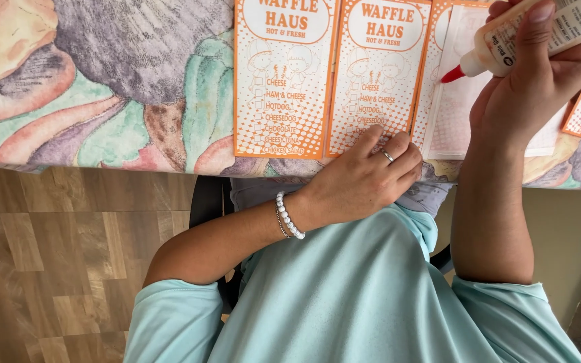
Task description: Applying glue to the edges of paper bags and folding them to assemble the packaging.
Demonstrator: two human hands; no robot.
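Gripping a glue bottle (539, 33) nozzle-down, the right hand (532, 87) is aiming at a white sheet (452, 114); the left hand (364, 181), fingers loosely spread, is pinning an orange printed sheet (378, 74) to the bench (102, 81).

Painted floral tablecloth (102, 81) above wood-pattern parquet floor (48, 255), daylight.

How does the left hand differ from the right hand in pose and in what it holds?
The left hand lies flat on an orange card at the table edge; the right hand is raised and grips a glue bottle. The left hand wears a ring and a bead bracelet; the right hand shows none. Both are bare.
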